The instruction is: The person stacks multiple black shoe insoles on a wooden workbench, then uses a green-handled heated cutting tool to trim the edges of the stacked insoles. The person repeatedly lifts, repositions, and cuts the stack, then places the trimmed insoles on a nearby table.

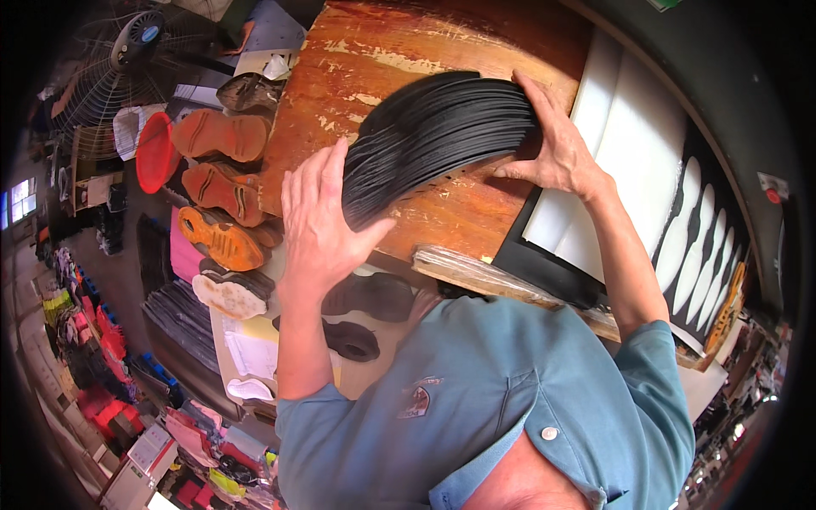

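Observation:
A thick fanned stack of thin black sole-shaped sheets [433, 136] lies on edge on a worn reddish wooden table [382, 51]. My left hand [319, 221] presses flat against the stack's near left end, fingers spread upward. My right hand [557, 149] grips the stack's far right end, fingers curled over its top edge. Both forearms rise from a blue-grey shirt at the bottom of the picture.
White sheets [629, 161] and a black sheet with sole-shaped cut-outs [697, 229] lie right of the table. Orange and brown shoe soles [217, 183] are piled at left, beside a red dish [153, 153] and a fan [119, 68]. Dark soles [365, 297] lie below the table edge.

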